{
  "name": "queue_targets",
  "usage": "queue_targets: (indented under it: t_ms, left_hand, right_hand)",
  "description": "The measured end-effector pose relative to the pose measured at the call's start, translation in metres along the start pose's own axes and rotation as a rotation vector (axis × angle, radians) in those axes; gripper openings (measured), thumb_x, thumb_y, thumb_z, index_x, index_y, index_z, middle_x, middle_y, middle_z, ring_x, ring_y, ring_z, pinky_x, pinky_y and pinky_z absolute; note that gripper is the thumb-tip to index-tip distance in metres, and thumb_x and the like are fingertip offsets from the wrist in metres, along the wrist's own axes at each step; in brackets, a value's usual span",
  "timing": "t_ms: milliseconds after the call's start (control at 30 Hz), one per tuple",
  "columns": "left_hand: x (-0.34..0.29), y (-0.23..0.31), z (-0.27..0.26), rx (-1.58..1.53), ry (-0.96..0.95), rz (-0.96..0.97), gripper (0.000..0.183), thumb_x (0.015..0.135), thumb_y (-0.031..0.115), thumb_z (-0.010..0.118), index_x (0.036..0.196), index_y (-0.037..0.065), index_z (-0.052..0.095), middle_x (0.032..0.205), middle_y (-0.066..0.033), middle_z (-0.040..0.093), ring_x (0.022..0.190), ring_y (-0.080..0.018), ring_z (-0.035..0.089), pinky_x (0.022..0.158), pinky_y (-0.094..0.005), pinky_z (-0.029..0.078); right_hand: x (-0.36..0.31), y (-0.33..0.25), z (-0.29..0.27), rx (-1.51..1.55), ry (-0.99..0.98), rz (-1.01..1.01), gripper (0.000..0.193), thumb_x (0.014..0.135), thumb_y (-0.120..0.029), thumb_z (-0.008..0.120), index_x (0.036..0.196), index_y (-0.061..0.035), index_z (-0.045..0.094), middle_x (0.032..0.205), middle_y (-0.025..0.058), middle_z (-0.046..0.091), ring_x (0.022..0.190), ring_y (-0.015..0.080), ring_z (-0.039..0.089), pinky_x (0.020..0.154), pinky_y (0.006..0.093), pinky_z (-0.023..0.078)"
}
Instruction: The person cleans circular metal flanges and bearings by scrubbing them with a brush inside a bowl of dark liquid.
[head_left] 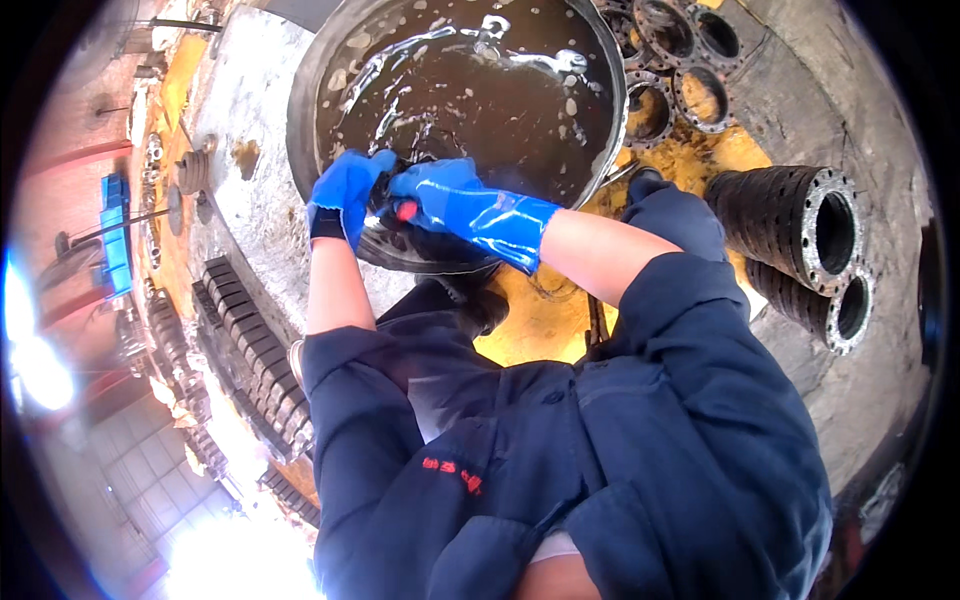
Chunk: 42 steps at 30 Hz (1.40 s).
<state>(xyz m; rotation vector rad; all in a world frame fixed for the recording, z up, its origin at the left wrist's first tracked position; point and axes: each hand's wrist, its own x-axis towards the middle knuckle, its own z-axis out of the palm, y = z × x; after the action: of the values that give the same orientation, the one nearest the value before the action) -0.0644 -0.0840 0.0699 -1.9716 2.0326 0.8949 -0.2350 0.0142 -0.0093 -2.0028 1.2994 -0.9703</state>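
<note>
A dark item [382, 190] is mostly hidden between left hand [346, 190] and right hand [436, 190]; grip closure cannot be told. The basin [302, 112] is cut off above.

White glare [235, 555] is blazing off to the left; pale floor squares [150, 485] are showing beside it; I'm seeing a grey, stained floor [800, 100] spreading on the right, a yellow patch [535, 320] lying underfoot.
</note>
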Motion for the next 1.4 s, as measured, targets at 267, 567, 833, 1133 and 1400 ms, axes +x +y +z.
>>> queue_targets:
  t_ms: [267,567,833,1133,1400]
  left_hand:
    - [-0.054,0.006,0.028,-0.549,0.234,0.08,0.065,0.101,0.041,0.072,0.141,-0.009,0.062,0.13,-0.0182,0.071,0.114,-0.0254,0.068,0.105,-0.0352,0.05]
    - [-0.072,-0.012,0.062,-0.311,0.251,0.259,0.059,0.087,0.035,0.08,0.133,-0.001,0.069,0.118,-0.021,0.076,0.108,-0.0301,0.075,0.096,-0.0416,0.057]
    - [-0.059,-0.027,0.06,-0.4,0.285,0.377,0.057,0.088,0.037,0.079,0.13,0.0,0.071,0.117,-0.0188,0.077,0.109,-0.0297,0.075,0.097,-0.0438,0.057]
    - [0.006,-0.036,0.031,-0.638,-0.065,0.163,0.051,0.097,0.032,0.077,0.137,0.002,0.07,0.121,-0.0124,0.076,0.111,-0.0209,0.07,0.1,-0.0376,0.055]
    - [-0.014,0.007,-0.01,-0.504,-0.171,0.079,0.068,0.095,0.046,0.077,0.138,-0.006,0.066,0.126,-0.0155,0.073,0.119,-0.0198,0.065,0.103,-0.0342,0.049]
  right_hand:
    - [-0.003,0.005,-0.047,0.597,-0.149,0.51,0.045,0.093,-0.043,0.068,0.112,-0.0025,0.076,0.102,0.0255,0.076,0.095,0.0428,0.073,0.085,0.0482,0.055]
    - [-0.021,0.012,-0.019,1.496,-0.078,0.873,0.026,0.108,-0.028,0.06,0.107,-0.0072,0.075,0.095,0.0036,0.076,0.08,0.0097,0.067,0.07,0.0262,0.05]
    - [-0.017,0.003,-0.054,0.964,-0.226,0.554,0.035,0.106,-0.033,0.064,0.108,-0.0004,0.075,0.093,0.0072,0.074,0.084,0.015,0.067,0.078,0.033,0.053]
    - [0.003,0.026,-0.004,0.043,-0.037,0.125,0.03,0.091,-0.046,0.071,0.108,-0.0228,0.08,0.1,0.0104,0.079,0.094,0.036,0.075,0.08,0.0479,0.058]
    - [-0.013,0.016,-0.048,1.532,-0.035,0.803,0.034,0.095,-0.034,0.072,0.11,-0.0043,0.078,0.095,0.0079,0.077,0.084,0.0183,0.069,0.077,0.0363,0.053]
